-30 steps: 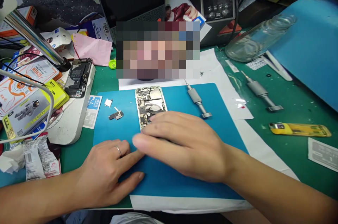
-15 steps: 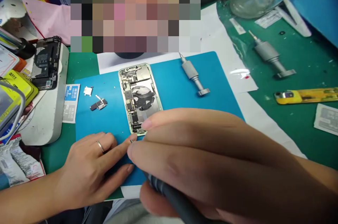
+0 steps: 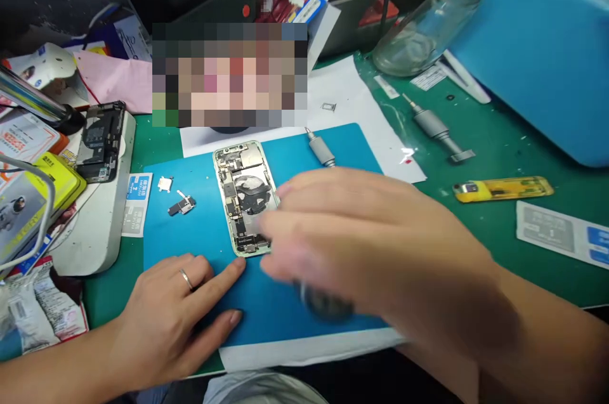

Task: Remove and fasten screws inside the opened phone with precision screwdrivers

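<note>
An opened phone (image 3: 220,201) with a pale green frame lies on the blue mat (image 3: 190,156), its boards and a dark ragged patch exposed. My left hand (image 3: 166,309), wearing a ring, rests on the mat holding nothing; its index finger is stretched to the phone's bottom edge, with the thumb apart. Over the phone's lower right side, my right hand (image 3: 352,239) is curled and smeared by motion. A dark-handled tool (image 3: 326,302) shows under its palm; the tip is hidden. Left of the phone lie a small silver plate (image 3: 165,184) and a black part with a metal bracket (image 3: 181,205).
One grey screwdriver (image 3: 321,149) lies on the mat, another (image 3: 435,128) on the green table. A yellow cutter (image 3: 503,189) and a glass bottle (image 3: 419,39) are at right. Another phone's housing (image 3: 101,141) sits on a white box (image 3: 107,226) at left.
My right hand has lifted and turned away from the phone's bottom edge, swinging the tool's handle beneath the palm. My left hand keeps its place at the phone. The view has tilted up.
</note>
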Demonstrator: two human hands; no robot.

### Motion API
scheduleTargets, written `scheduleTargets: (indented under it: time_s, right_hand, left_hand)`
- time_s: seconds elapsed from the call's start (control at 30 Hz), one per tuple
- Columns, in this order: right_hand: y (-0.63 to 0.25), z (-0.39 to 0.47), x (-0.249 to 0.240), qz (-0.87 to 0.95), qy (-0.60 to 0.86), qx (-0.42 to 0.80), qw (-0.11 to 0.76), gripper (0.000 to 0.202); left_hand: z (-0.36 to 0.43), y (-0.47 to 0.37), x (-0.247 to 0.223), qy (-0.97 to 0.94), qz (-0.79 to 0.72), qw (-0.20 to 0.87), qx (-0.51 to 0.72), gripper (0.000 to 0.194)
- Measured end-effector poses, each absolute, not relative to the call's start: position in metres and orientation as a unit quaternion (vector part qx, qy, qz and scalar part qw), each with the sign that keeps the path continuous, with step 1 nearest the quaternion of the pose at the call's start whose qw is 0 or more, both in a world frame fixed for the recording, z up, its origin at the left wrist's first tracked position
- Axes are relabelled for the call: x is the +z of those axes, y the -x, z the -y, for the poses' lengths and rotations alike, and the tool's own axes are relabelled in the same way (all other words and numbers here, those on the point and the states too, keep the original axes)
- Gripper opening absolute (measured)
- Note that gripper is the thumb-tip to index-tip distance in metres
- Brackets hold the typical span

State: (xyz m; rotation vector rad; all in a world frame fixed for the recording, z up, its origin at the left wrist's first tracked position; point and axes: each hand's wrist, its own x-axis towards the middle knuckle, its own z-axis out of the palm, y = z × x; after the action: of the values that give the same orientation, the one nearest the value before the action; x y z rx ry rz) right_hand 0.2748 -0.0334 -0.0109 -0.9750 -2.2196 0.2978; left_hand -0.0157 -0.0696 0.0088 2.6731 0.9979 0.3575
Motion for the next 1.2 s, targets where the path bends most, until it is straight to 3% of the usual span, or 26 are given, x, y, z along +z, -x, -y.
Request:
scheduleTargets:
  time_s: [0.27, 0.73, 1.03, 1.2]
  right_hand:
    - [-0.271, -0.029, 0.015, 0.884, 0.348, -0.047, 0.309, 0.016]
    - [-0.268, 0.0, -0.007, 0.936, 0.306, -0.052, 0.169, 0.024]
    - [-0.28, 0.031, -0.008, 0.917, 0.35, -0.051, 0.182, 0.033]
    - [-0.294, 0.051, -0.011, 0.9, 0.38, -0.036, 0.208, 0.036]
  left_hand:
    - [0.071, 0.018, 0.008, -0.938, -0.314, 0.097, 0.113, 0.042]
    - [0.074, 0.02, 0.006, -0.939, -0.329, 0.05, 0.088, 0.043]
    - [0.085, 0.02, 0.016, -0.941, -0.315, -0.029, 0.118, 0.031]
    - [0.125, 0.05, 0.035, -0.901, -0.353, -0.094, 0.234, 0.034]
